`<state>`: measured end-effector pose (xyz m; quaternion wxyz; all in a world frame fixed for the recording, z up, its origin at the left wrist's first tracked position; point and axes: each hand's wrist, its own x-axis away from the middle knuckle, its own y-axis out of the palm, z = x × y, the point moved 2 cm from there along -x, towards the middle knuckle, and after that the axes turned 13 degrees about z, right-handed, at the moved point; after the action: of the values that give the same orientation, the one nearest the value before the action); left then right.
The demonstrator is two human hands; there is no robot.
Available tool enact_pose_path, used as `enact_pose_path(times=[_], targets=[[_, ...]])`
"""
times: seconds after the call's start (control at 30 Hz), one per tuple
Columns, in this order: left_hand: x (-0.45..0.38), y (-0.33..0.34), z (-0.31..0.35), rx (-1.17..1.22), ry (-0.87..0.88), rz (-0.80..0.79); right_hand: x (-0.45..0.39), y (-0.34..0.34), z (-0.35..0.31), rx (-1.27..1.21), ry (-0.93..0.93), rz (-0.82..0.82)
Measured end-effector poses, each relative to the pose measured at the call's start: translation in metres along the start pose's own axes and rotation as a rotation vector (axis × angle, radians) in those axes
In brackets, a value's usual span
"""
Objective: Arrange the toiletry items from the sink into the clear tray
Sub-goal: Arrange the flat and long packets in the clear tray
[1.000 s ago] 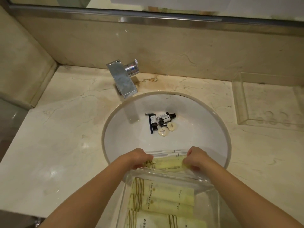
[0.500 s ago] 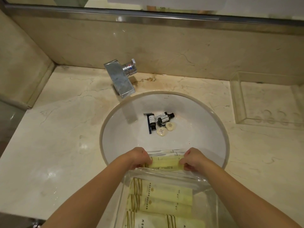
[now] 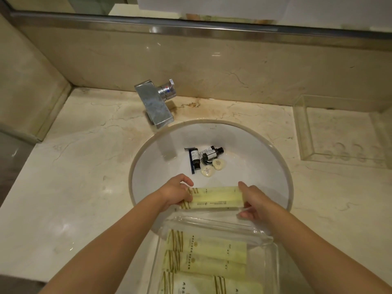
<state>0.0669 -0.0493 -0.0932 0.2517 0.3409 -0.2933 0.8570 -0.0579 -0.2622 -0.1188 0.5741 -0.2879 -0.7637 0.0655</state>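
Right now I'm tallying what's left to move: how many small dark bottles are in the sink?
2. One dark bottle lies lengthwise left of the drain. The other bottle lies angled right of it, above the two soaps. More could be hidden beneath them.

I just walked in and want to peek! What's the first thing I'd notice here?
Two bare hands, the left hand and the right hand, hold a pale yellow packet by its ends over the near edge of the white sink. Just below it a clear tray already holds more yellow packets. Down by the sink's drain lie small dark bottles and two little round soaps.
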Motion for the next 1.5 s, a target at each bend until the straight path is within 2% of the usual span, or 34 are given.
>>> enact_pose_path(times=[0.17,0.3,0.4,0.53,0.77,1.0,1.3,1.4,1.5], targets=[[0.008,-0.005,0.006,0.061,0.055,0.045,0.031,-0.003,-0.021,-0.338,0.079,-0.204],[0.020,-0.009,0.010,0.137,0.100,0.047,0.045,-0.002,-0.033,-0.607,0.017,-0.171],[0.032,-0.014,0.014,0.160,0.197,0.122,0.058,-0.001,-0.036,-0.673,-0.092,-0.153],[0.047,-0.022,0.013,0.170,0.236,0.146,0.076,-0.001,-0.026,-0.647,-0.247,-0.107],[0.069,-0.035,0.005,0.393,0.116,0.175,0.105,-0.002,0.005,-0.481,-0.529,0.009],[0.093,-0.040,-0.009,0.391,0.104,0.093,0.133,-0.004,0.026,-0.334,-0.695,0.157],[0.117,-0.033,-0.016,0.354,0.126,0.043,0.149,-0.013,0.053,-0.162,-0.702,0.289],[0.123,-0.027,-0.020,0.290,0.109,0.015,0.154,-0.014,0.059,-0.205,-0.710,0.284],[0.130,-0.024,-0.023,0.266,0.089,0.013,0.154,-0.017,0.066,-0.335,-0.646,0.200]])
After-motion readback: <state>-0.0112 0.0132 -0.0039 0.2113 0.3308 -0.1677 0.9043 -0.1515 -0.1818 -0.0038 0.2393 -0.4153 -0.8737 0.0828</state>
